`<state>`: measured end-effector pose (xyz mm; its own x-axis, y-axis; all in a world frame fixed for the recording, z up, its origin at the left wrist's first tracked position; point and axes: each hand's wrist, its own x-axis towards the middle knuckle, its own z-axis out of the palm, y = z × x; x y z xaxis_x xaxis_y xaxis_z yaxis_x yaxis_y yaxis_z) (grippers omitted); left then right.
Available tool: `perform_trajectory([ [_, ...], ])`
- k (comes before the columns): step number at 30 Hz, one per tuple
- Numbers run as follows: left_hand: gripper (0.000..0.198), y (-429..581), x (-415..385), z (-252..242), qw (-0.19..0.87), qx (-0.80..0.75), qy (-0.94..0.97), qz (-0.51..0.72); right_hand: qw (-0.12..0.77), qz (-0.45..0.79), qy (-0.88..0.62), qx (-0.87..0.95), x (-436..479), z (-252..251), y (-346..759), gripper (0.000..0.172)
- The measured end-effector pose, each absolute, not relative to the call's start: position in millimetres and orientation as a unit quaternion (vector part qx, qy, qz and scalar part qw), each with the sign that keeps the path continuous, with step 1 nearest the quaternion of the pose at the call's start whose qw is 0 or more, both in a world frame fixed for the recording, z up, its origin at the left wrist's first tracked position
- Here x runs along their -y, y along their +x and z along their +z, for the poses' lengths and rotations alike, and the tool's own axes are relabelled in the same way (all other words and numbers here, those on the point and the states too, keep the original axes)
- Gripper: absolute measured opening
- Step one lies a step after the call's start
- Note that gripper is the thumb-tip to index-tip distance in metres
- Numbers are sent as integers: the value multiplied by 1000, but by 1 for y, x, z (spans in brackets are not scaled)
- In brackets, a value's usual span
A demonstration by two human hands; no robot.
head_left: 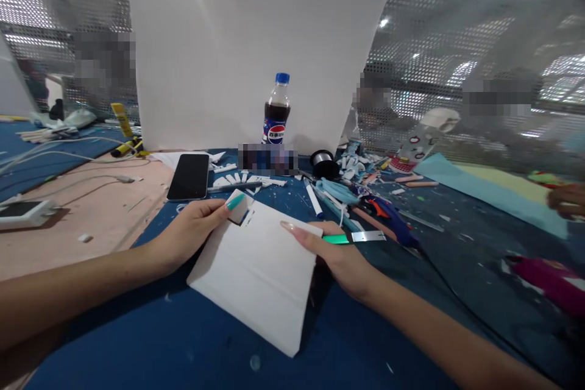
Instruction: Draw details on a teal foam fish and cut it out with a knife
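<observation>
A white foam board piece (260, 268) is held tilted above the blue tabletop. Near its upper left corner is a small rectangular cut with ragged edges, through which dark blue shows. My left hand (194, 231) pinches the board beside that cut, thumb on top. At the upper right edge, my right hand (342, 259) grips the board with its thumb on the face and its other fingers mostly hidden behind. A green utility knife (337, 239) is also in my right hand, its metal end pointing right, away from the board.
Behind the board lie a phone (188, 177), white scraps (233, 180), a marker (313, 198) and a wire spool (323, 163). A cola bottle (277, 113) stands before a white panel (256, 24). A blue glue gun (397, 225) trails its cord at right; another person's hand (567, 200) is farther right.
</observation>
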<state>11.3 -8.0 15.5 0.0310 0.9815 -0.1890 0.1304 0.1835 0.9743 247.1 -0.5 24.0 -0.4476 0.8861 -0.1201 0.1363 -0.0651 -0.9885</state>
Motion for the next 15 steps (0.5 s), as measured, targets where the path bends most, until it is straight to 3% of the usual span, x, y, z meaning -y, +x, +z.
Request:
perform_trajectory([
  [7,41,5,11,9,467,-585,528,403,320,625,-414,580,3,25,247,46],
  [15,40,6,6,16,489,-594,434,470,328,632,-398,578,1,22,248,42],
])
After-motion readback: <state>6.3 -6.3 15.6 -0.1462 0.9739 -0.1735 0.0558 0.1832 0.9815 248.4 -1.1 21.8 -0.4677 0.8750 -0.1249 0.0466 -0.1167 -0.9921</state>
